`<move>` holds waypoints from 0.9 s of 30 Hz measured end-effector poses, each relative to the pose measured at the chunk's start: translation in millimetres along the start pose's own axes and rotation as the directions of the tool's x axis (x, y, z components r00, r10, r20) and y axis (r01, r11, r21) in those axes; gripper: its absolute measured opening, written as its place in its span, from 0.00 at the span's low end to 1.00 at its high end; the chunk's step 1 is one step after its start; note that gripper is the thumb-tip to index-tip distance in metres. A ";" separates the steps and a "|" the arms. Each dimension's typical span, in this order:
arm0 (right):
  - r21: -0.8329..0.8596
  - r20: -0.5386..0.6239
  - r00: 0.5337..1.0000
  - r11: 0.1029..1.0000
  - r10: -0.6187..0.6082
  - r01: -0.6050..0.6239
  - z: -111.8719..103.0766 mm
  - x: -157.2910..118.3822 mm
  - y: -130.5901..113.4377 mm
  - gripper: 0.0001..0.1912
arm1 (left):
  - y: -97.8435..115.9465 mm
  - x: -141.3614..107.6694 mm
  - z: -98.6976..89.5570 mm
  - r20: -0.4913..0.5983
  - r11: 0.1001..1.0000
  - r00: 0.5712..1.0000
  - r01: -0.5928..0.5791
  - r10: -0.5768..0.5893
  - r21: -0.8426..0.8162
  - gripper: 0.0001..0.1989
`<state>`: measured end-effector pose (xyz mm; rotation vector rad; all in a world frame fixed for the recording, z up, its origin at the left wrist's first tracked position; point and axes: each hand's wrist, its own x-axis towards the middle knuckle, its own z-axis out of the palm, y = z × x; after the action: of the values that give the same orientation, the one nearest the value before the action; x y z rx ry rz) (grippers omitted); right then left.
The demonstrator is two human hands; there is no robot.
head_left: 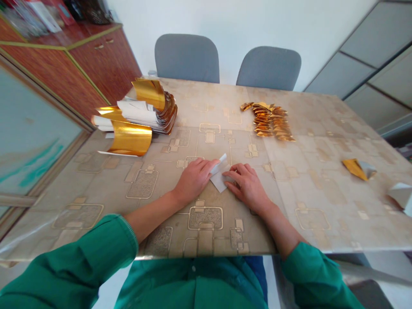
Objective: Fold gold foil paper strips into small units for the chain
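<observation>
A small sheet of paper (219,182), white side up, lies on the table in front of me, with one edge folded up. My left hand (197,177) has its fingers closed on the left edge of this paper. From the other side, my right hand (246,185) pinches the right edge with thumb and curled fingers. Parts of the paper are hidden under the fingertips. Farther off to the left sits a stack of gold-faced paper sheets (131,136), curled and white on the back. Folded gold paper pieces (270,120) lie in rows at the back right.
A patterned cloth covers the table (206,231). On the right lie a gold-and-grey folded piece (357,168) and a white paper piece (402,196) near the edge. Two grey chairs (187,58) stand behind the table, and a wooden cabinet (103,64) is at the left.
</observation>
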<state>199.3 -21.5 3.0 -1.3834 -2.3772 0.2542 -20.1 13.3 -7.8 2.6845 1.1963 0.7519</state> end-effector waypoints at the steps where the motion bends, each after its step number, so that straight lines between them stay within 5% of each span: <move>1: -0.001 0.004 1.000 1.000 0.000 0.000 -0.3 0.1 0.0 0.11 | 0.7 -0.4 -0.1 0.016 0.999 0.999 -0.031 0.031 0.017 0.15; 7: -0.004 0.016 1.000 1.000 0.004 -0.004 -1.5 0.5 -0.5 0.11 | -0.7 -1.9 1.9 0.025 0.997 0.997 -0.078 0.077 0.015 0.19; 13: -0.001 0.013 1.000 1.000 0.012 -0.012 -1.1 0.0 -0.8 0.11 | -8.7 6.6 -1.2 -0.028 0.984 0.987 0.156 -0.159 -0.080 0.22; 17: 0.007 0.018 1.000 1.000 0.013 -0.013 -1.2 0.6 -0.6 0.12 | -11.1 12.4 3.8 -0.011 0.973 0.979 0.199 -0.202 -0.119 0.21; 21: 0.012 0.026 0.999 1.000 0.020 -0.020 -1.5 1.0 -0.8 0.12 | -5.1 11.5 9.3 -0.029 0.981 0.990 0.129 -0.135 -0.147 0.22; 27: 0.001 0.029 0.999 1.000 0.019 -0.019 -1.1 0.6 -0.3 0.13 | -0.6 10.2 5.6 0.046 0.996 0.996 -0.070 0.073 -0.050 0.06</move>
<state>199.3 -21.2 4.2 -1.4114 -2.3878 0.2834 -12.0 21.6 -8.8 2.7026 1.0630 0.7127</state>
